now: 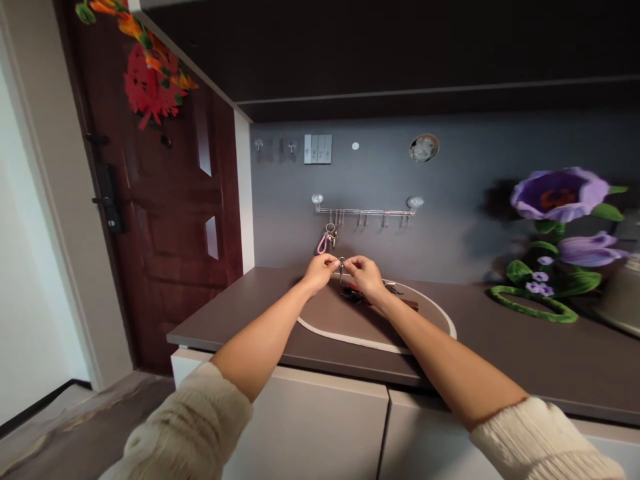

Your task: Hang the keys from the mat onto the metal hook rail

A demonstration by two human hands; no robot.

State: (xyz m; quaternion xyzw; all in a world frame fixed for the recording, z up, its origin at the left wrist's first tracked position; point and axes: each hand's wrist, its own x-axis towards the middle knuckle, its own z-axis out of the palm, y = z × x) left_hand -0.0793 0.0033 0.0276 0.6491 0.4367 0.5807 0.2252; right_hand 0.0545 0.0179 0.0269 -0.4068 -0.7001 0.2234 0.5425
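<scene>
Both hands meet above a brown mat with a pale rim on the counter. Fingertips of my left hand pinch one side of a small metal key ring, and the other side is pinched by my right hand. Something thin hangs below the ring, too small to make out. Behind and partly under my right hand lie several dark and red items, largely hidden. Just above my left hand, a bunch of keys with a pink strap hangs from a clear hook rail.
A purple fabric flower with a green looped base stands at the right of the counter. Overhead runs a dark cabinet. On the back wall are switches and a round hole. A dark red door is at left.
</scene>
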